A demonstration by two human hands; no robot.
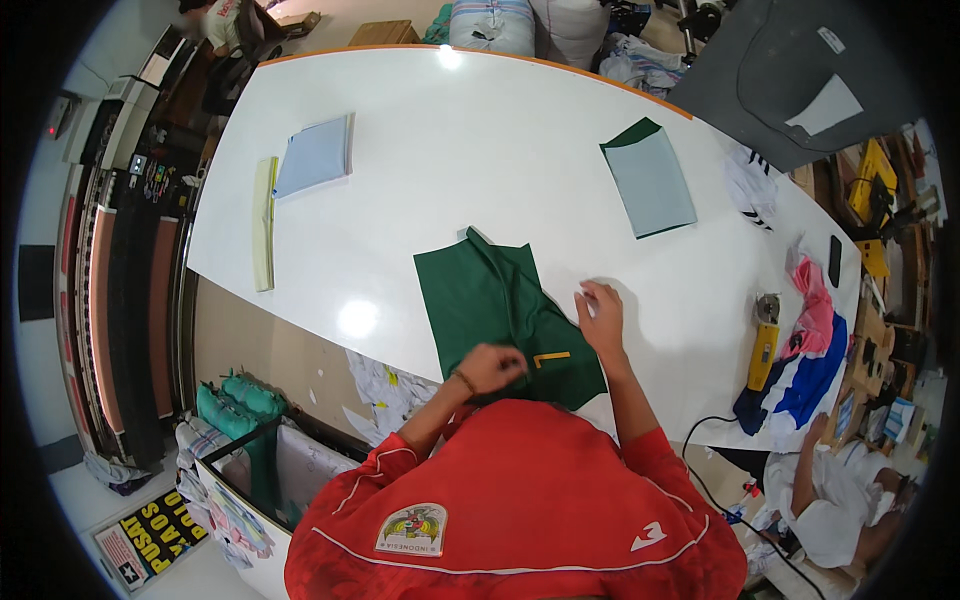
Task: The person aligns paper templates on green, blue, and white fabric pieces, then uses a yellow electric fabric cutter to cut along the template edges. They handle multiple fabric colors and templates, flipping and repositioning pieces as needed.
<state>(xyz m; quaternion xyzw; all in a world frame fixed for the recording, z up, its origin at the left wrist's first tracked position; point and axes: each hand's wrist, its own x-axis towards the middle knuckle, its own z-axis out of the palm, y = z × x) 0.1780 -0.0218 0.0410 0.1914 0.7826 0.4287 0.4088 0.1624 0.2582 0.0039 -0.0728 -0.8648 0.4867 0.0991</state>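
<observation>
I'd smooth the green cloth (pixel 463 300) outward from its ridges; right hand (pixel 602 320), grip apart; left hand (pixel 489 369), grip too blurred to tell.

Single fisheye view from wearer's head, facing steeply down past shirt (pixel 540 480); left hand (pixel 490 369), right hand (pixel 600 317) close below, table (pixel 460 165) spread beyond.
</observation>
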